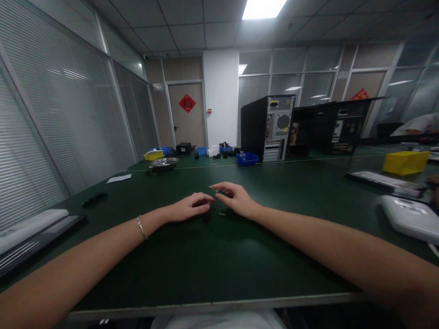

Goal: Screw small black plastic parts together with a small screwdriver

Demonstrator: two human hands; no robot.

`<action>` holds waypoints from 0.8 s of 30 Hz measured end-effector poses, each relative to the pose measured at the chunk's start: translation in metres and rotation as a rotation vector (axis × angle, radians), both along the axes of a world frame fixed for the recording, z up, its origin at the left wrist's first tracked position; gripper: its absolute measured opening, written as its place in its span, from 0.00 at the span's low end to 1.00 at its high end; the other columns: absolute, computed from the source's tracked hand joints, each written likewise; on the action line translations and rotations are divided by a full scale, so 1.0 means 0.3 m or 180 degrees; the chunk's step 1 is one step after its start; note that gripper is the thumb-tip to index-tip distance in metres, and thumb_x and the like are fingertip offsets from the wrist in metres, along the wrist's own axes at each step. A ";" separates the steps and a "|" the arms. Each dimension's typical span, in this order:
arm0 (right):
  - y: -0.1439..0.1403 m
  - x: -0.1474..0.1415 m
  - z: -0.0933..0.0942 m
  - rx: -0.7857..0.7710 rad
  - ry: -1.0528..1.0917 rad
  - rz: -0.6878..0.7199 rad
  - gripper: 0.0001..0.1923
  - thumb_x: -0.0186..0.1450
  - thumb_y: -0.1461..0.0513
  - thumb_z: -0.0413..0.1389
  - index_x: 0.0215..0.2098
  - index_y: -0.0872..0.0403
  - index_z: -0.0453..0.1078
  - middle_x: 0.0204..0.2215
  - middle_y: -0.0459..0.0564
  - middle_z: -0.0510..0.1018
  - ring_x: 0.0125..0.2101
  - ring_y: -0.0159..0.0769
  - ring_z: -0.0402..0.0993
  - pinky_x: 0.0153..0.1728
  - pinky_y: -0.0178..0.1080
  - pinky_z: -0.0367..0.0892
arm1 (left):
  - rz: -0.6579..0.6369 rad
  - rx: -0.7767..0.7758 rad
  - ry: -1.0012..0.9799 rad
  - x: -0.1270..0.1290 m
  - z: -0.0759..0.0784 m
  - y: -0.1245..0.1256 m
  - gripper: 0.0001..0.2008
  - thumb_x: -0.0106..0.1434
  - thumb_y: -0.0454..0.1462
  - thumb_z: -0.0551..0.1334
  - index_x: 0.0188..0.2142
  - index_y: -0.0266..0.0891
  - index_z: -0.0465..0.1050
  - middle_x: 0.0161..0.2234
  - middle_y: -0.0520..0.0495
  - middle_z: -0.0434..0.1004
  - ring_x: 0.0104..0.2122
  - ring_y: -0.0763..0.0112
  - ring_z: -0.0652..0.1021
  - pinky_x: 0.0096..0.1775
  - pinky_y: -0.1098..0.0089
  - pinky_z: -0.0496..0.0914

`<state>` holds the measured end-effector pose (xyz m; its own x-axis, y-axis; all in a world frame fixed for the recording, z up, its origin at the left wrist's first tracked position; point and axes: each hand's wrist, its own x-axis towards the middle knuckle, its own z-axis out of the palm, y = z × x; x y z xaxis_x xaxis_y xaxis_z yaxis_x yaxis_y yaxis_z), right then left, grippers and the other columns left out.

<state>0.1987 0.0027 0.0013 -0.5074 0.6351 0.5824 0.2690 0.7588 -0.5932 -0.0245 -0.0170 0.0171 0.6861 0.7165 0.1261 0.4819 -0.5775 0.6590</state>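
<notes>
L hand (188,208) rests knuckles-up on the green table (212,260), fingers curled over a small dark part (206,214); can't tell if gripped. R hand (236,199) just beside it, fingertips pinching a thin pin-like piece (213,188). Both mid-table, well back from the near edge. Bare mat all round. PC tower (269,128) and blue bin (247,158) stand far back; white device (411,217) at the R edge.

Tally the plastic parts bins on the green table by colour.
Blue plastic bins: 4
Yellow plastic bins: 2
Total: 6
</notes>
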 end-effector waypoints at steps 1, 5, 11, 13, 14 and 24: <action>0.002 0.001 0.001 -0.0082 -0.0083 -0.0004 0.18 0.62 0.60 0.53 0.50 0.53 0.66 0.41 0.51 0.73 0.36 0.36 0.70 0.37 0.38 0.65 | 0.0006 -0.0014 0.0020 -0.002 0.001 -0.001 0.21 0.60 0.47 0.55 0.51 0.44 0.65 0.46 0.44 0.66 0.46 0.61 0.66 0.47 0.64 0.60; 0.013 0.013 0.020 -0.0402 -0.0533 0.0014 0.18 0.60 0.58 0.54 0.48 0.55 0.67 0.40 0.51 0.73 0.33 0.34 0.69 0.33 0.37 0.65 | 0.0036 0.0089 0.0356 -0.006 0.016 -0.015 0.24 0.52 0.48 0.63 0.47 0.44 0.66 0.45 0.45 0.63 0.44 0.61 0.66 0.44 0.65 0.62; 0.034 0.067 0.076 -0.1010 -0.1426 0.0697 0.16 0.60 0.56 0.55 0.44 0.54 0.70 0.34 0.47 0.74 0.25 0.27 0.67 0.23 0.30 0.63 | 0.0083 0.0033 0.0491 -0.011 0.030 -0.016 0.22 0.52 0.48 0.63 0.45 0.43 0.67 0.43 0.46 0.63 0.41 0.63 0.67 0.41 0.66 0.63; 0.035 0.085 0.089 -0.1223 -0.1586 0.0781 0.17 0.60 0.55 0.55 0.45 0.53 0.69 0.32 0.46 0.73 0.22 0.26 0.65 0.20 0.29 0.62 | 0.0090 -0.0097 0.0344 -0.018 0.025 -0.006 0.21 0.54 0.46 0.62 0.46 0.42 0.67 0.41 0.46 0.64 0.40 0.64 0.67 0.40 0.66 0.63; 0.033 0.091 0.094 -0.1278 -0.1639 0.0802 0.17 0.59 0.55 0.55 0.45 0.53 0.69 0.32 0.46 0.73 0.21 0.25 0.65 0.20 0.29 0.62 | 0.0101 -0.0155 0.0236 -0.021 0.022 0.000 0.21 0.54 0.46 0.62 0.46 0.42 0.66 0.40 0.47 0.64 0.40 0.64 0.68 0.40 0.66 0.64; -0.038 0.067 0.124 -0.0415 -0.1987 0.0781 0.15 0.58 0.59 0.57 0.43 0.53 0.71 0.38 0.47 0.73 0.33 0.31 0.68 0.30 0.32 0.62 | 0.0021 -0.0580 -0.0544 -0.029 -0.004 0.033 0.24 0.55 0.38 0.62 0.51 0.40 0.62 0.38 0.47 0.68 0.39 0.67 0.70 0.43 0.64 0.63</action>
